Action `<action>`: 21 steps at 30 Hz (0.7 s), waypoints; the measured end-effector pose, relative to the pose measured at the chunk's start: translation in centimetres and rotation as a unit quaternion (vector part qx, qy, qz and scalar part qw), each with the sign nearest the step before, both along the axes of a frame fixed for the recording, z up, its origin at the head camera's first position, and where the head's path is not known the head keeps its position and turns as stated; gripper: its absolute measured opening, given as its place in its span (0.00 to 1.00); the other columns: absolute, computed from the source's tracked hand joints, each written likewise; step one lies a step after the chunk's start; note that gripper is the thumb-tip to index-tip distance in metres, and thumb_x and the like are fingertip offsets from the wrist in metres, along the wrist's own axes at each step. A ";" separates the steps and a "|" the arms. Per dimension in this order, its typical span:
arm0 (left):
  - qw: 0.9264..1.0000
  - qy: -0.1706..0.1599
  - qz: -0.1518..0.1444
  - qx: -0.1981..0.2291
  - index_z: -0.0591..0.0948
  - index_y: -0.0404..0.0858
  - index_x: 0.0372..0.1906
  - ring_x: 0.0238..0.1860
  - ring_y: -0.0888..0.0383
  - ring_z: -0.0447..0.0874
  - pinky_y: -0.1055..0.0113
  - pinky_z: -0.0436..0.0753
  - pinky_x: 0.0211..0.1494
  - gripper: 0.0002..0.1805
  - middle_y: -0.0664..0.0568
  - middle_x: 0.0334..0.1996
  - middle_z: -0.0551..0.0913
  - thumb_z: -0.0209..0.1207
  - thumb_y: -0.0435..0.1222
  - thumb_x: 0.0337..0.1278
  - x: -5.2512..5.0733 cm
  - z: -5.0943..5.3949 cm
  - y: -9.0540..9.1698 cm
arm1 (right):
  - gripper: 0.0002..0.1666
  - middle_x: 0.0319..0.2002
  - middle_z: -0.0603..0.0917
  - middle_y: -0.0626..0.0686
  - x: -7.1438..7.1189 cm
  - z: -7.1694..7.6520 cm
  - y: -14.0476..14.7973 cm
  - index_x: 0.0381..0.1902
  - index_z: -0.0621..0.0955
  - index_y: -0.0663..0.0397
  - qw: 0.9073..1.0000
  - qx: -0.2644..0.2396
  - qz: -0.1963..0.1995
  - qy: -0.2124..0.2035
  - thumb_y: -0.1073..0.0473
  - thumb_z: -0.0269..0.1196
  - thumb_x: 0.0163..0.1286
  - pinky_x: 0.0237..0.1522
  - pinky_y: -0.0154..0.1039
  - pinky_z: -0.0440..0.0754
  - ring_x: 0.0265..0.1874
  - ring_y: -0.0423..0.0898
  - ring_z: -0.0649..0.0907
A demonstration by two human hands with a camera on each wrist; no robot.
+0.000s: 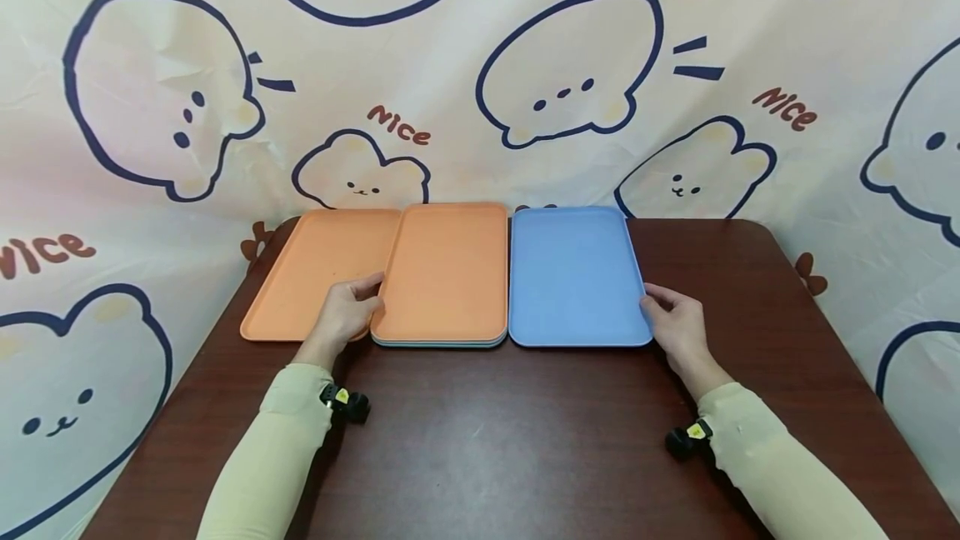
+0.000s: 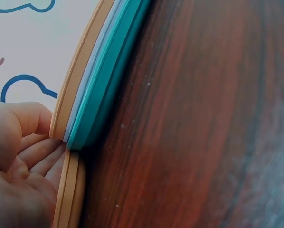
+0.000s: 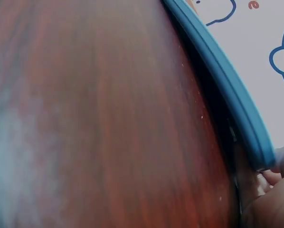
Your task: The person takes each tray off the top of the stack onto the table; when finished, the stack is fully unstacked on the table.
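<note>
Side by side at the back of the table are an orange tray [image 1: 322, 273], a stack of trays [image 1: 446, 273] with an orange one on top, and a blue tray [image 1: 577, 277]. Below the stack's orange tray [image 2: 78, 71], a pale tray edge and a teal tray [image 2: 97, 104] show. My left hand [image 1: 347, 309] grips the stack's left edge, thumb at the top rim and fingers lower, above the left orange tray. With my right hand [image 1: 677, 327] I hold the blue tray's right edge; a dark gap shows under its rim [image 3: 227, 85]. Some fingertips are hidden.
The dark brown wooden table [image 1: 495, 440] extends in front of the trays and to their right. A cloth [image 1: 420, 65] printed with cartoon bears hangs behind and beside the table. Each wrist wears a small black camera, the left one [image 1: 352, 405] near the table surface.
</note>
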State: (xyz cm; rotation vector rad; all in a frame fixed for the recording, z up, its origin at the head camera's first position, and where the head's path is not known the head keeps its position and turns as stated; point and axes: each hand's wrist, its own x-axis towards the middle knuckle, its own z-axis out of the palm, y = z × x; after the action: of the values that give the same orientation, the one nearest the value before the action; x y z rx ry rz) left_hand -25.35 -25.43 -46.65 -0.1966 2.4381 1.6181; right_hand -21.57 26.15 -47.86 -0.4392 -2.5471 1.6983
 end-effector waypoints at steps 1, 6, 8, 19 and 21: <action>1.000 0.001 0.001 -0.001 0.69 0.43 0.83 0.08 0.64 0.62 0.69 0.70 0.15 0.35 0.33 0.77 0.73 0.54 0.29 0.73 0.0 0.0 0.0 | 0.27 0.75 0.76 0.67 0.0 0.1 -0.1 0.76 0.76 0.63 1.000 0.010 0.008 -0.002 0.58 0.57 0.84 0.41 0.17 0.78 0.68 0.57 0.79; 1.000 0.005 0.003 -0.008 0.69 0.43 0.83 0.08 0.63 0.60 0.68 0.69 0.15 0.36 0.33 0.77 0.73 0.54 0.29 0.72 0.1 0.1 -0.1 | 0.27 0.68 0.80 0.72 -0.5 0.6 -0.3 0.73 0.77 0.69 0.995 0.083 0.046 0.005 0.62 0.56 0.83 0.40 0.22 0.78 0.62 0.59 0.82; 1.000 0.007 0.004 -0.016 0.69 0.43 0.83 0.09 0.63 0.61 0.69 0.70 0.16 0.35 0.34 0.78 0.72 0.54 0.29 0.72 0.1 0.1 -0.1 | 0.26 0.64 0.82 0.73 -0.7 0.8 -0.2 0.71 0.78 0.71 0.991 0.120 0.062 0.010 0.63 0.56 0.81 0.39 0.25 0.79 0.57 0.60 0.84; 1.000 0.012 0.010 -0.020 0.70 0.43 0.82 0.24 0.72 0.70 0.70 0.74 0.22 0.36 0.37 0.80 0.71 0.55 0.30 0.70 0.1 0.2 -0.1 | 0.29 0.61 0.83 0.76 -1.2 1.7 0.1 0.73 0.74 0.76 0.964 0.220 0.150 -0.010 0.65 0.56 0.79 0.51 0.53 0.90 0.53 0.63 0.86; 1.000 0.006 0.012 -0.009 0.69 0.43 0.83 0.26 0.71 0.74 0.70 0.74 0.22 0.35 0.38 0.80 0.70 0.55 0.30 0.72 0.1 0.1 0.0 | 0.30 0.62 0.82 0.76 -1.1 1.9 0.3 0.73 0.73 0.76 0.964 0.218 0.152 -0.019 0.64 0.56 0.80 0.55 0.57 0.89 0.55 0.64 0.85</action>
State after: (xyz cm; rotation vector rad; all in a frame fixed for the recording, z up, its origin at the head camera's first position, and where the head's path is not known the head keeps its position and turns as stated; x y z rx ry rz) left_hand -25.26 -25.44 -46.55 -0.2204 2.4682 1.6132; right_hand -22.69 26.44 -45.96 -0.0537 -3.0246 1.1350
